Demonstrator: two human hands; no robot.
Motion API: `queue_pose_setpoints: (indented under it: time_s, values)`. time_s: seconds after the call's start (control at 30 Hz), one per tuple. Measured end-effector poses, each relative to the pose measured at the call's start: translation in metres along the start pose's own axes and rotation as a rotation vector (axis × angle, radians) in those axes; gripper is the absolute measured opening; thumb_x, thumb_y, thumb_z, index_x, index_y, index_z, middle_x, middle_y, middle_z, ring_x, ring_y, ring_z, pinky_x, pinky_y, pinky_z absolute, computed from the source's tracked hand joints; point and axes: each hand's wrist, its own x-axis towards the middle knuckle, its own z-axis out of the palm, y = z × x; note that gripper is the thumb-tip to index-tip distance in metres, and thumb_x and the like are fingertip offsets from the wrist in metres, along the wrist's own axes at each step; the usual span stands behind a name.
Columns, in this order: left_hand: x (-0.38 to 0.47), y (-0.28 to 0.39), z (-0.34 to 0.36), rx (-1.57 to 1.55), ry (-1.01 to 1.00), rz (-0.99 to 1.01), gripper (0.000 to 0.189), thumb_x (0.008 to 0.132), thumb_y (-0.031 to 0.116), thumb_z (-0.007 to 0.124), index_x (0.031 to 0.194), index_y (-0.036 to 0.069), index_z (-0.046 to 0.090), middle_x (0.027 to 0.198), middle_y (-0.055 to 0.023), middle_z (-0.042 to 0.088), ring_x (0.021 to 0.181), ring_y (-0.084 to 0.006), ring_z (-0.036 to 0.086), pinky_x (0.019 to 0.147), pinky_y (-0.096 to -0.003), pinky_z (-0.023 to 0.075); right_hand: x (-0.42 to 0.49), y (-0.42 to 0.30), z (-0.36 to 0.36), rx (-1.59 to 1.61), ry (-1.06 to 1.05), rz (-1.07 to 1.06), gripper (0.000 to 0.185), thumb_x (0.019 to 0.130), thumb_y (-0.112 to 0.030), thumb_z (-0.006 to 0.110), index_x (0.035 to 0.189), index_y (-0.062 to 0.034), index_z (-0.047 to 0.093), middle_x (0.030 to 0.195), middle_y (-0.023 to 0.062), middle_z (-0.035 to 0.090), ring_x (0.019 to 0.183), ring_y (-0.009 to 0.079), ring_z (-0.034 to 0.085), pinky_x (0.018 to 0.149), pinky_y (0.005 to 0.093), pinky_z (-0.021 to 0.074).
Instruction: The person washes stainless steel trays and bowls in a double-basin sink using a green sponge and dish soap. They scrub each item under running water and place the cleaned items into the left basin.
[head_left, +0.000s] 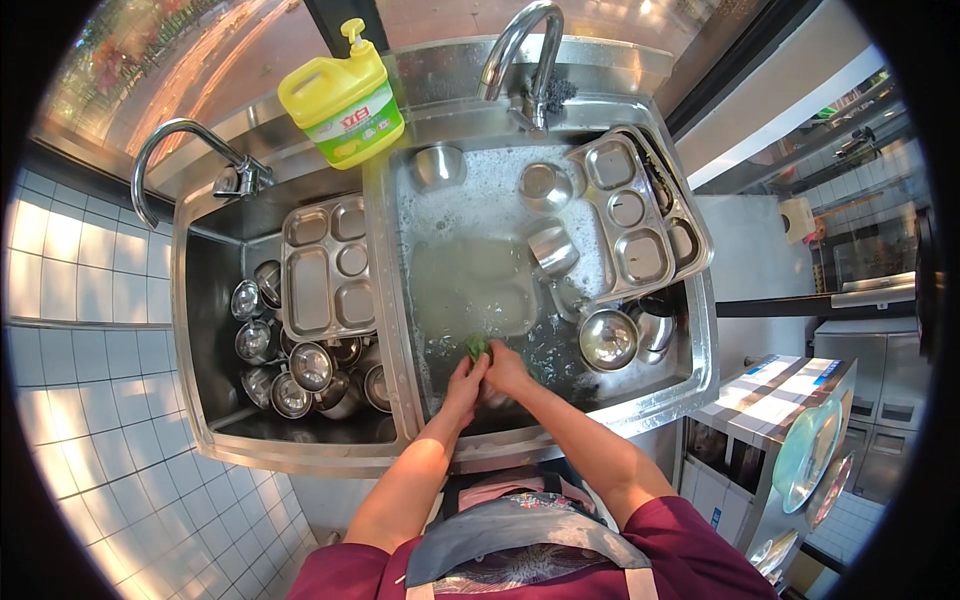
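Observation:
Both of my hands meet low in the soapy right basin of a steel double sink (397, 300). My left hand (465, 386) and my right hand (510, 367) close around a green scouring cloth or pad (477, 346) and something metallic, partly under water, that I cannot make out. Beyond them a compartment tray (495, 285) lies submerged. To the right float or rest a steel bowl (608, 340), a tilted steel cup (553, 247) and another bowl (546, 187). One more steel bowl (439, 166) stands at the back left.
Compartment trays (641, 255) lean over the right basin. The left basin holds a tray (309, 277) and several steel bowls (291, 394). Two faucets, one left (180, 127) and one right (555, 45), arch above. A yellow detergent jug (345, 105) stands behind the divider.

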Motion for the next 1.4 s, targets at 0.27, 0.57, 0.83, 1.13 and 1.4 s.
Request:
queue_pose_setpoints:
  time_s: [0.27,0.57,0.83,1.13,1.4]
  values:
    - [0.009,-0.016,-0.014,0.083,0.005,0.225,0.048,0.085,0.026,0.066,0.122,-0.001,0.051,0.108,-0.0082,0.059,0.092,-0.0140,0.055,0.077,-0.0268,0.0452,-0.027,0.015,-0.038,-0.216,-0.339,-0.240,0.026,0.082,-0.026,0.059,0.089,-0.0016,0.061,0.082,0.0218,0.064,0.076,0.0426,0.061,0.068,0.0483,0.0471]
    - [0.019,-0.007,-0.023,0.064,0.048,0.237,0.032,0.085,0.020,0.062,0.111,0.002,0.059,0.089,-0.0050,0.062,0.078,-0.0117,0.058,0.067,-0.0247,0.0466,-0.020,0.002,-0.025,-0.024,-0.425,-0.253,0.024,0.078,-0.022,0.062,0.091,-0.0019,0.060,0.085,0.0229,0.063,0.081,0.0405,0.061,0.069,0.0470,0.0482]
    - [0.016,0.011,-0.013,-0.056,0.118,0.022,0.021,0.089,0.029,0.058,0.094,0.008,0.061,0.074,-0.0011,0.058,0.054,-0.0110,0.052,0.042,-0.0267,0.0433,-0.012,-0.010,-0.019,0.171,-0.194,-0.254,0.033,0.080,-0.023,0.060,0.105,-0.0025,0.053,0.092,0.0248,0.061,0.089,0.0426,0.058,0.075,0.0478,0.0464]
    - [0.039,0.012,-0.039,0.080,0.037,-0.133,0.046,0.088,0.052,0.051,0.101,0.009,0.059,0.090,-0.0055,0.060,0.077,-0.0191,0.059,0.061,-0.0387,0.0493,-0.030,-0.023,-0.042,0.035,-0.297,-0.458,0.051,0.082,-0.037,0.065,0.109,0.0054,0.056,0.092,0.0166,0.066,0.086,0.0296,0.064,0.076,0.0361,0.0488]
    - [0.010,0.042,-0.021,0.003,-0.254,-0.209,0.047,0.094,0.048,0.042,0.127,0.016,0.051,0.115,-0.0099,0.059,0.099,-0.0254,0.059,0.083,-0.0438,0.0478,-0.006,-0.009,-0.068,1.250,-0.157,0.456,0.039,0.082,-0.031,0.068,0.100,0.0027,0.062,0.090,0.0098,0.065,0.080,0.0172,0.062,0.069,0.0311,0.0502]
